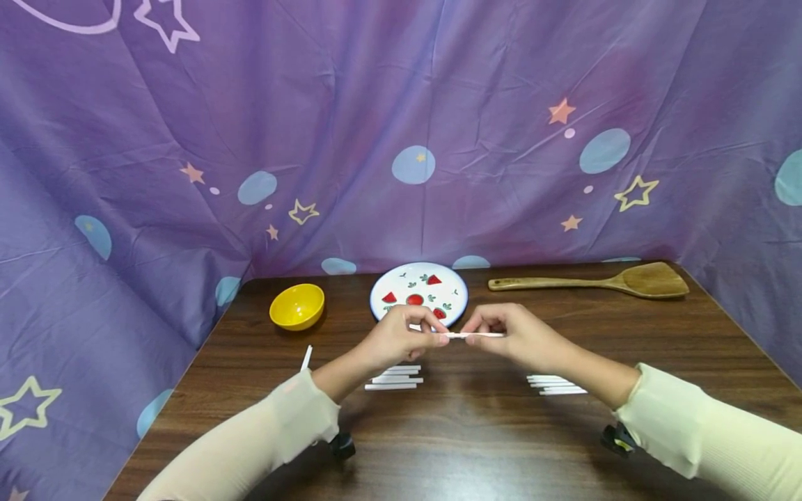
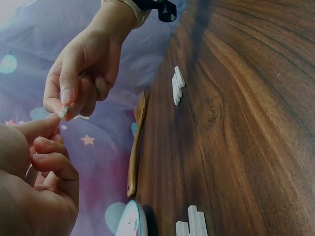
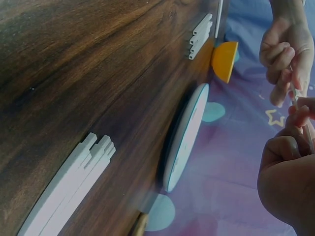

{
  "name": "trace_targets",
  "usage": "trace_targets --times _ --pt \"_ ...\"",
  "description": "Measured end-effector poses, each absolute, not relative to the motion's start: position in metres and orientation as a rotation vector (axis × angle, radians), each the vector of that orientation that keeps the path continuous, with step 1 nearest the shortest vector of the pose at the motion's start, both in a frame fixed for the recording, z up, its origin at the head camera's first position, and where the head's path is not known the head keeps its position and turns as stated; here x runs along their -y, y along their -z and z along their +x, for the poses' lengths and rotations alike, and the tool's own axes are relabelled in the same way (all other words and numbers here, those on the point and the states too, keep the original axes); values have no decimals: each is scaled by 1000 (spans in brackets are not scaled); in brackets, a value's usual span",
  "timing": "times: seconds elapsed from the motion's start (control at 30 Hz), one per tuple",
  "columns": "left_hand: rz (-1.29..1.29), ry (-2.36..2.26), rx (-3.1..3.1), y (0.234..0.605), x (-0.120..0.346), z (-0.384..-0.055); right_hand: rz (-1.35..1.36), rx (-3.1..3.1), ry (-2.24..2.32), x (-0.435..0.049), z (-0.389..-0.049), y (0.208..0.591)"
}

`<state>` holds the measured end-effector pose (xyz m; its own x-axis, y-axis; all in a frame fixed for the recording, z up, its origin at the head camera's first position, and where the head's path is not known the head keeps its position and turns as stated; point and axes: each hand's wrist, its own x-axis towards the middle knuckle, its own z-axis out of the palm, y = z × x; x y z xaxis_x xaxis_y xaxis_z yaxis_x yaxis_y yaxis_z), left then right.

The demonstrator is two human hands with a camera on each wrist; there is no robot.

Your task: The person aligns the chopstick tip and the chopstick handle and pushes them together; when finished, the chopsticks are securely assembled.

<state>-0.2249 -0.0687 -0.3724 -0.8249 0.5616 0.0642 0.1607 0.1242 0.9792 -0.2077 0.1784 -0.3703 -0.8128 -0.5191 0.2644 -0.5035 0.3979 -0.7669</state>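
In the head view both hands are raised over the table and meet fingertip to fingertip in front of the plate. My left hand [image 1: 399,339] pinches a thin white stick [image 1: 459,335] between thumb and forefinger. From the other side, my right hand [image 1: 516,339] pinches white stick too, with a length running back along its fingers. A small break shows between the fingertips; I cannot tell whether this is one stick or two set end to end. Under the left hand lies a row of white sticks [image 1: 393,385], and near the right wrist lies another bunch of white sticks [image 1: 554,385].
A yellow bowl [image 1: 297,307] stands at the back left, with a single white stick [image 1: 306,358] in front of it. Behind the hands is a white plate [image 1: 418,278] with a watermelon pattern. A wooden spatula [image 1: 654,280] lies at the back right, before a purple cloth [image 1: 351,139].
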Motion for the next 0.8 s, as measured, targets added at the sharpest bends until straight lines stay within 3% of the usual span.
trace_targets --times 0.47,0.8 --pt "699 -1713 -2106 374 68 -225 -1031 -2636 1359 -177 -209 372" --pt "710 -1672 -2131 372 70 -224 -1257 -2811 1210 -182 -212 378"
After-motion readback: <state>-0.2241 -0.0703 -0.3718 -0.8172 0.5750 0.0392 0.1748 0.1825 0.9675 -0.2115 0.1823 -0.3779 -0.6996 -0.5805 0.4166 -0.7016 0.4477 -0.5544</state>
